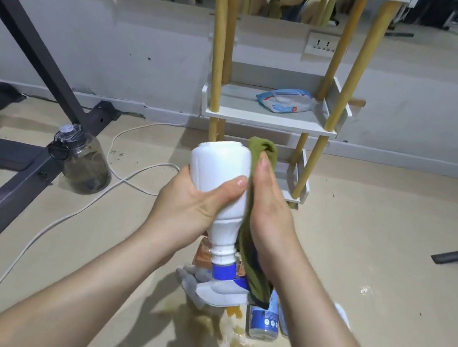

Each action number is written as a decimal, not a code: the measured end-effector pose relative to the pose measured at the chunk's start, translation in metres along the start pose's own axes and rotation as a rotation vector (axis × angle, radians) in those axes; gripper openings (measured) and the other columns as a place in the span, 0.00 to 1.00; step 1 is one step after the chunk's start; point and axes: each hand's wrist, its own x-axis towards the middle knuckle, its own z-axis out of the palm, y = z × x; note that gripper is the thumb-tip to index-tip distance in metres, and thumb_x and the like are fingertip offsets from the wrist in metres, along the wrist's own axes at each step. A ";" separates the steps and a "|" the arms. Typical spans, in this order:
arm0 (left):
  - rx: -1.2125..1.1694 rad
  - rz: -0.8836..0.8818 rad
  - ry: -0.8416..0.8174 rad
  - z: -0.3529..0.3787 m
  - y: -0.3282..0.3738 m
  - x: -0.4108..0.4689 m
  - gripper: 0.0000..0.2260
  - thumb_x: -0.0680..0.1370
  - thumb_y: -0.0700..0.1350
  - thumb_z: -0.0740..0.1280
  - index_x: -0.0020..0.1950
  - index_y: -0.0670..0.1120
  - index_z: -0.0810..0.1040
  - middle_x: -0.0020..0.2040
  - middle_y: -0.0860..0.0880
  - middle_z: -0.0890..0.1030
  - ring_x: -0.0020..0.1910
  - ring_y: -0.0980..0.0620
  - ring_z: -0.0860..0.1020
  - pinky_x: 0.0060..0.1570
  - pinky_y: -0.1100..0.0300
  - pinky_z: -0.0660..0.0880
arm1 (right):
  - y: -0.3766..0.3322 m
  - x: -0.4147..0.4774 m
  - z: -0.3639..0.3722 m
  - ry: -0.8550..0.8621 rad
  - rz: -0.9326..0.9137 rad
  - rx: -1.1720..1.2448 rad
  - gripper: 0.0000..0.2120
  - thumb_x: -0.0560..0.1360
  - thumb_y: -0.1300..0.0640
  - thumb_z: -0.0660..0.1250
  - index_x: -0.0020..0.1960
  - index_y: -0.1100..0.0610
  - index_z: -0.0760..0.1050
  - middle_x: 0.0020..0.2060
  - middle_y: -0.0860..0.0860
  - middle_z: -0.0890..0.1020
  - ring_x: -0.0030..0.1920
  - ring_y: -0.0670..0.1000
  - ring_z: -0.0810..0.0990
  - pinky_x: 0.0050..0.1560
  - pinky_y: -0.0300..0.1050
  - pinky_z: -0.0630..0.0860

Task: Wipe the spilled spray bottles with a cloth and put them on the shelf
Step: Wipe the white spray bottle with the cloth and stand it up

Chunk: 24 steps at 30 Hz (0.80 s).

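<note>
Bottle [219, 171] in left hand [189, 206]; right hand [270, 210] holds cloth [264, 152]; can [262, 321] label illegible.

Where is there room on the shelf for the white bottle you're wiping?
The middle shelf is bare on its left, between the yellow post and the wipes pack. The bottom shelf is mostly hidden behind the white bottle and green cloth, so I cannot tell. The floor nearby is crowded: other bottles lie in a brown puddle.
</note>
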 end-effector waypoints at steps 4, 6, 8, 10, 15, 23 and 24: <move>0.023 -0.027 0.025 -0.006 0.003 0.004 0.34 0.59 0.75 0.70 0.54 0.52 0.81 0.47 0.48 0.85 0.49 0.45 0.84 0.48 0.38 0.80 | 0.008 -0.024 0.011 -0.027 -0.150 -0.200 0.18 0.82 0.42 0.52 0.71 0.32 0.57 0.69 0.29 0.60 0.64 0.23 0.61 0.63 0.22 0.58; 0.029 -0.047 0.017 -0.007 -0.001 0.005 0.35 0.60 0.76 0.69 0.53 0.50 0.81 0.46 0.47 0.85 0.48 0.45 0.84 0.47 0.38 0.80 | 0.010 -0.042 0.014 -0.066 -0.202 -0.302 0.14 0.82 0.42 0.51 0.65 0.27 0.57 0.68 0.26 0.61 0.60 0.19 0.61 0.57 0.18 0.58; 0.106 0.020 0.009 -0.006 -0.002 0.003 0.37 0.60 0.78 0.66 0.56 0.52 0.80 0.49 0.49 0.85 0.50 0.47 0.83 0.50 0.41 0.80 | 0.005 -0.031 0.007 -0.128 -0.098 -0.167 0.17 0.78 0.36 0.52 0.67 0.29 0.61 0.66 0.27 0.65 0.60 0.22 0.65 0.59 0.22 0.61; 0.237 0.107 -0.015 -0.001 0.001 -0.002 0.39 0.59 0.80 0.64 0.59 0.55 0.77 0.52 0.54 0.84 0.53 0.53 0.82 0.52 0.48 0.79 | -0.002 -0.007 -0.006 -0.083 0.121 0.064 0.28 0.74 0.29 0.54 0.66 0.42 0.75 0.62 0.40 0.79 0.59 0.38 0.78 0.61 0.40 0.73; 0.213 0.084 0.074 -0.006 0.011 -0.001 0.42 0.58 0.82 0.61 0.57 0.51 0.79 0.49 0.51 0.84 0.51 0.49 0.82 0.50 0.48 0.80 | -0.011 -0.023 0.012 -0.053 -0.028 -0.015 0.15 0.81 0.42 0.51 0.67 0.37 0.67 0.62 0.26 0.69 0.55 0.18 0.66 0.53 0.17 0.63; 0.057 -0.114 -0.168 -0.030 0.032 -0.005 0.18 0.79 0.58 0.63 0.61 0.46 0.71 0.49 0.46 0.82 0.40 0.50 0.84 0.46 0.49 0.82 | -0.003 0.000 -0.012 -0.031 0.020 -0.131 0.48 0.66 0.44 0.79 0.78 0.41 0.56 0.68 0.40 0.69 0.68 0.42 0.70 0.69 0.51 0.71; 0.054 -0.093 -0.162 -0.036 0.035 -0.003 0.19 0.77 0.56 0.68 0.61 0.46 0.70 0.48 0.48 0.82 0.43 0.50 0.84 0.47 0.47 0.81 | -0.003 0.003 -0.018 -0.073 0.031 -0.095 0.50 0.64 0.48 0.81 0.78 0.43 0.57 0.65 0.39 0.72 0.66 0.42 0.73 0.68 0.52 0.72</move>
